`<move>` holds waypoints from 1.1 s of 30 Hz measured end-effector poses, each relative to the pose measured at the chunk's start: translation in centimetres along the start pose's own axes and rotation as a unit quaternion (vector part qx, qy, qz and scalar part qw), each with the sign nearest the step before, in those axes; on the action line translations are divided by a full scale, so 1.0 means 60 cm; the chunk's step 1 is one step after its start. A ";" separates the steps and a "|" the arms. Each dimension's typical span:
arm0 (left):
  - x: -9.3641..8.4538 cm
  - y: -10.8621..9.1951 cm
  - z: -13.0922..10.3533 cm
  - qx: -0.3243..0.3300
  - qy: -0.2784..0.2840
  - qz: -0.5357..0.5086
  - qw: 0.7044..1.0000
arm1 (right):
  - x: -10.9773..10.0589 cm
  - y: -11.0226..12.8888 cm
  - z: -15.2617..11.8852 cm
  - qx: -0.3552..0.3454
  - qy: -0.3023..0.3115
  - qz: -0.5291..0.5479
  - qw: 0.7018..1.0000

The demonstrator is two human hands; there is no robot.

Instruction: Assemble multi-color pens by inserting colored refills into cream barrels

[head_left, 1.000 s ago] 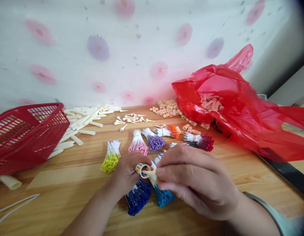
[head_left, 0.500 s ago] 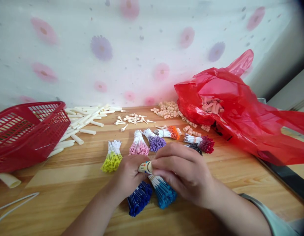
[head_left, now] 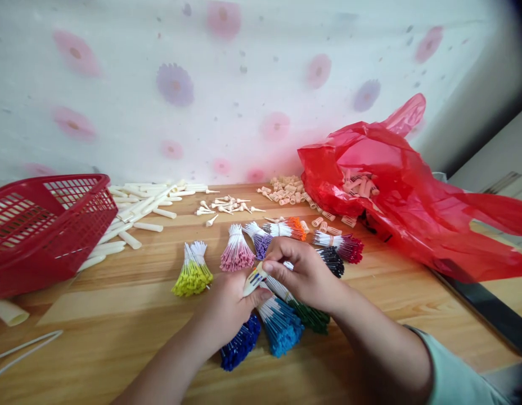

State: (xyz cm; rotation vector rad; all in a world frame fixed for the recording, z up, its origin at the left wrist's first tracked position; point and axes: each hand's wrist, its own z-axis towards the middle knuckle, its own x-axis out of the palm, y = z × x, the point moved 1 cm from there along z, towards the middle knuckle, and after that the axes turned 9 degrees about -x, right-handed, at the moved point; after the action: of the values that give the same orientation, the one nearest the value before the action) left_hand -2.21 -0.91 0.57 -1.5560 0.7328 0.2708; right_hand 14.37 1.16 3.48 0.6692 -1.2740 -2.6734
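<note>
My left hand [head_left: 229, 301] is closed around a small cream plastic piece [head_left: 254, 279] with coloured bits in its slots. My right hand [head_left: 301, 273] pinches the upper end of the same piece. Just below the hands lie bundles of thin white sticks with blue [head_left: 283, 329], dark blue [head_left: 241, 342] and green tips [head_left: 314, 316]. Beyond them are yellow [head_left: 192, 270], pink [head_left: 236, 247], purple [head_left: 259, 239], orange [head_left: 288, 228], black [head_left: 332, 260] and dark red bundles [head_left: 347, 246].
A red basket [head_left: 54, 236] stands at the left beside cream tubes [head_left: 147, 211]. Small pointed pieces [head_left: 227, 205] and slotted pieces [head_left: 288, 190] lie at the back. At the right, a red plastic bag [head_left: 396, 191] overlaps a dark flat object [head_left: 484, 306].
My right hand has drawn back and turned, uncovering the green and black bundles. The cream piece is tilted more upright, with its slots now showing.
</note>
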 end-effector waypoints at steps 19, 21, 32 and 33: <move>0.021 -0.007 -0.013 0.000 0.073 -0.253 0.965 | 0.041 -0.020 -0.003 0.092 -0.108 0.380 0.914; 0.020 -0.009 -0.015 -0.001 0.067 -0.242 0.968 | 0.045 -0.021 -0.002 0.089 -0.082 0.423 0.898; 0.021 -0.006 -0.015 -0.037 0.105 -0.315 0.942 | 0.009 -0.013 -0.008 -0.046 -0.073 0.096 0.992; 0.022 -0.005 -0.015 -0.039 0.108 -0.322 0.940 | 0.006 -0.013 -0.008 -0.053 -0.069 0.086 0.993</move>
State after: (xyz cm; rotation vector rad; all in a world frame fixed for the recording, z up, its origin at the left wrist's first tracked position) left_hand -1.28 -2.15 0.18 -1.8295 0.3428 -0.3670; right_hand 14.30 1.20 2.52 0.3495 -1.1522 -2.6612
